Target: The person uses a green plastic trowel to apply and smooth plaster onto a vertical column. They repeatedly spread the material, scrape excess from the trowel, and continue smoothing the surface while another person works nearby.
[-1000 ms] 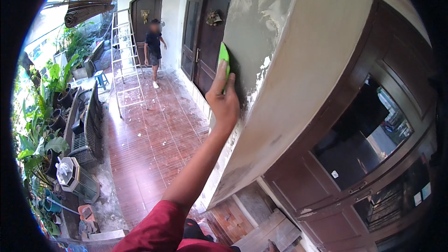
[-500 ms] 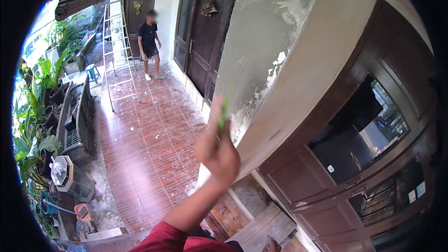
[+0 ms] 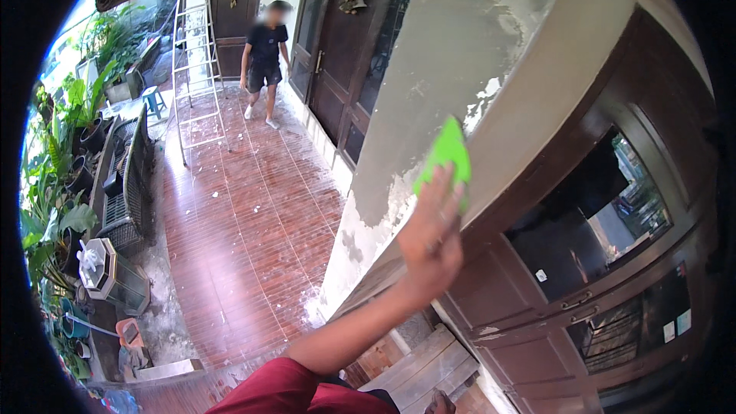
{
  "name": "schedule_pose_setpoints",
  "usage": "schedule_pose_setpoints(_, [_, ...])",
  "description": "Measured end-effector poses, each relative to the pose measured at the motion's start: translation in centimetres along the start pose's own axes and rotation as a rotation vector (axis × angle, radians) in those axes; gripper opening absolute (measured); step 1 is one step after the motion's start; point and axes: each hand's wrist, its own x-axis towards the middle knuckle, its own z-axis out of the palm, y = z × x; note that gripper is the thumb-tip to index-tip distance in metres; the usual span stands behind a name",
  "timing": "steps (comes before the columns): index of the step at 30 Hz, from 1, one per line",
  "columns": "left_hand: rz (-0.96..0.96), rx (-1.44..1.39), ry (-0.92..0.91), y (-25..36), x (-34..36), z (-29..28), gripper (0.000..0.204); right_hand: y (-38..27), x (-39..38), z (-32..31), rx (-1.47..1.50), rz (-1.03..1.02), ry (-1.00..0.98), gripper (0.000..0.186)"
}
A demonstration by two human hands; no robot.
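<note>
My left hand [image 3: 433, 249], at the end of a red-sleeved arm stretched up and to the right, is closed on a bright green flat putty scraper [image 3: 447, 155]. The fingers lie along the scraper's lower part. Its blade is at the column's corner, over patchy grey plaster [image 3: 460, 54]; whether it touches cannot be told. Below the blade, the plaster edge is rough, with flaking white patches [image 3: 397, 198]. At the lower edge, a small dark shape [image 3: 440, 403] seems to be part of my right hand; its fingers are not clear.
A person [image 3: 266, 54] in dark clothes walks on the red tiled floor [image 3: 245, 261], near a metal ladder [image 3: 201, 77]. White crumbs dot the tiles. At left stand a dark bench [image 3: 126, 184], plants and an octagonal lantern [image 3: 115, 276]. Brown doors [image 3: 537, 299] and a wooden plank [image 3: 422, 372] lie at right.
My left hand has swung right with the scraper, from in front of the column's left edge to its corner. The scraper now shows its broad face. The person has stepped closer.
</note>
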Motion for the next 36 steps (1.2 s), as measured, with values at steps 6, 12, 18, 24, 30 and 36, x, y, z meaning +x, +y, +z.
schedule_pose_setpoints(6, [0.006,-0.144,0.049,1.2,-2.3,-4.0,0.05,-0.6,1.0,0.3,-0.022,-0.089,-0.062,0.024])
schedule_pose_setpoints(12, [0.02,0.151,0.259,-8.0,5.3,-4.1,0.037,3.0,2.8,-1.9,0.108,0.016,0.022,0.021])
schedule_pose_setpoints(18, [-0.041,0.083,0.168,-7.6,4.1,0.1,0.044,5.1,2.3,-2.7,-0.029,-0.097,0.03,0.018])
schedule_pose_setpoints(24, [-0.038,-0.063,-0.028,0.7,-2.2,-0.9,0.045,1.0,-0.5,-0.4,0.014,-0.04,-0.031,0.021])
schedule_pose_setpoints(30, [0.062,-0.021,0.048,0.5,-2.7,-3.7,0.046,-1.8,-0.5,0.9,0.034,-0.136,-0.038,0.021])
schedule_pose_setpoints(36, [-0.097,0.159,0.272,-6.7,4.2,-3.7,0.033,-0.5,-1.0,-0.4,0.073,-0.086,0.008,0.021])
